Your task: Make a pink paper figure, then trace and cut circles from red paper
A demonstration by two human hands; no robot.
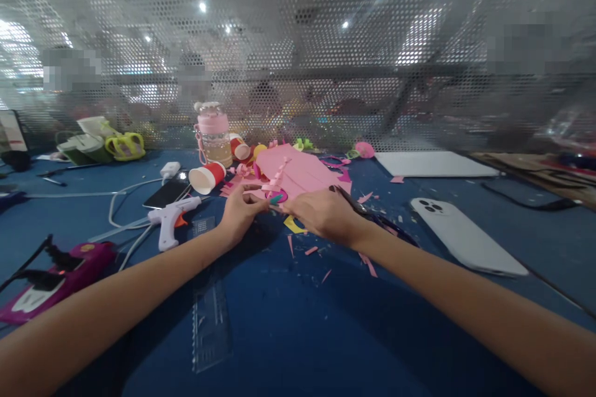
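Observation:
My left hand (239,214) is closed, thumb and forefinger pinched on a thin paper strip (276,207), whose ends the fingers hide. My right hand (326,214) is closed too, with its fingertips at the right end of the same strip. Just above the strip a small teal piece (275,199) shows against a magenta loop. Behind the fingers rises a curled pink paper strip (278,178). Pink paper sheets (298,167) lie beyond both hands. Dark-handled scissors (356,201) lie partly hidden behind my right hand, and a yellow paper scrap (294,224) is below the fingers.
To the left are a white glue gun (170,218), a red paper cup (214,175), a clear ruler (212,329), a purple power strip (69,279) and cables. A bottle (214,136) stands behind. A white phone (465,236) lies right. Perforated metal (298,43) closes the back.

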